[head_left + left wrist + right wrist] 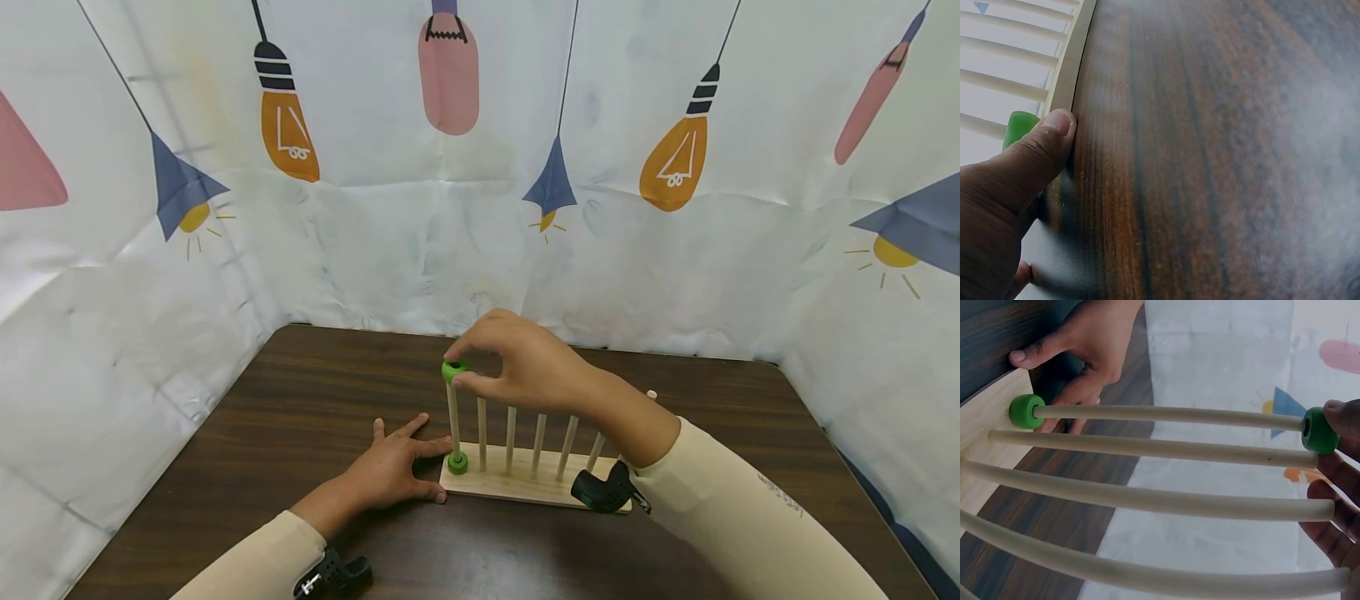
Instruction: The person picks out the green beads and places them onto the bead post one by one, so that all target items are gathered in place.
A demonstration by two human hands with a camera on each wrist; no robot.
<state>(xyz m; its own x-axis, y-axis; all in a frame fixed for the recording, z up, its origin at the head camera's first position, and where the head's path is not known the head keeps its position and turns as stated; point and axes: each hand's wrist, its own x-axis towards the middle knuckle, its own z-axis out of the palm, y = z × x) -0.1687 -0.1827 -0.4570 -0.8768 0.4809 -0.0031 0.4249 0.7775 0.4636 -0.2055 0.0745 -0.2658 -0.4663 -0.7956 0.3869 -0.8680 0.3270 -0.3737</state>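
Note:
A wooden stand has a flat pale base [525, 487] with a row of several upright pegs [511, 437]. One green bead [457, 463] lies at the foot of the leftmost peg [1172, 415]. Between thumb and fingertips, my right hand [528, 362] pinches a second green bead [1320, 431] at the top of that same peg, whose tip appears to enter the bead's hole. My left hand [386, 471] lies on the table with fingers spread, at the left end of the base. In the left wrist view, its thumb [1035, 150] touches the base's edge.
The stand rests on a dark wood-grain table [315, 375]. A white curtain [375, 250] printed with lamps and bulbs hangs behind and along both sides. Each wrist wears a black camera mount [603, 487]. The right forearm crosses over the pegs on the right.

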